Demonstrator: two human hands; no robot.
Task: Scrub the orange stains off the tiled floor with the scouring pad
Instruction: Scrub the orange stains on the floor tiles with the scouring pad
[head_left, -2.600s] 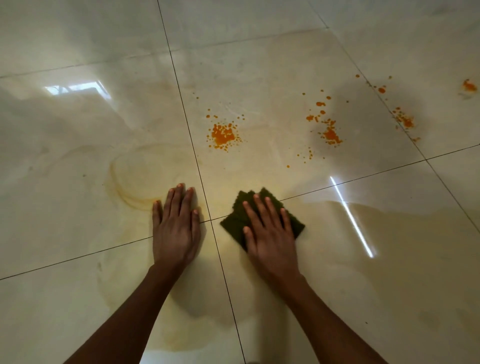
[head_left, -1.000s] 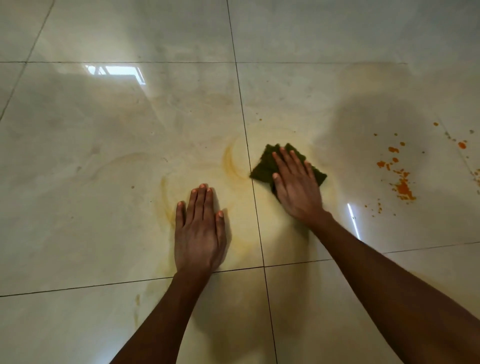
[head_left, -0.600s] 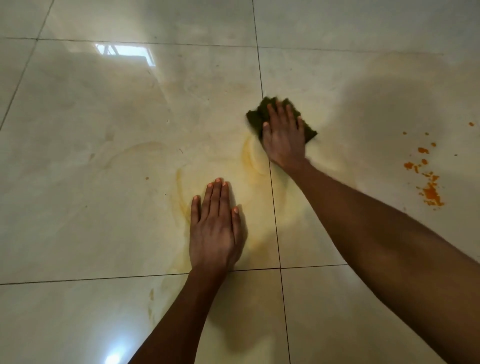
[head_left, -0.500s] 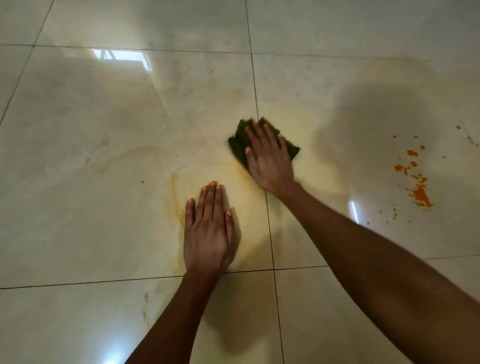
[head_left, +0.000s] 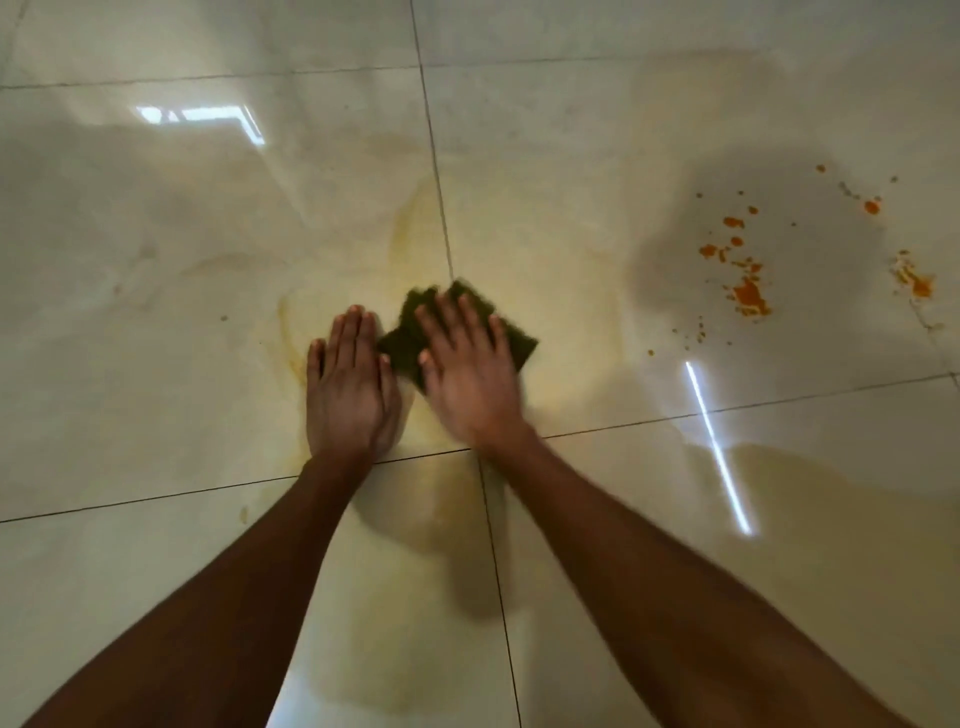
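Observation:
A dark green scouring pad (head_left: 408, 335) lies flat on the glossy cream tiled floor (head_left: 156, 260). My right hand (head_left: 467, 369) presses on it, fingers spread, slightly blurred. Just to its left my left hand (head_left: 349, 387) rests palm down on the floor, fingers together, its thumb close to the pad's edge. Orange stains (head_left: 748, 296) spatter the tile to the right, well away from the pad, with another orange patch (head_left: 917, 280) farther right. Faint yellow smears (head_left: 410, 234) ring the area around my hands.
Dark grout lines (head_left: 441, 208) cross beneath my hands. A wet yellowish film (head_left: 571, 291) covers the tiles around the pad. A bright light streak (head_left: 717, 447) and a window reflection (head_left: 208, 117) shine on the floor.
My right hand has pulled the pad back toward me and left, so it now sits beside my left hand. The orange spot once ahead of my hands is smeared to a yellow film.

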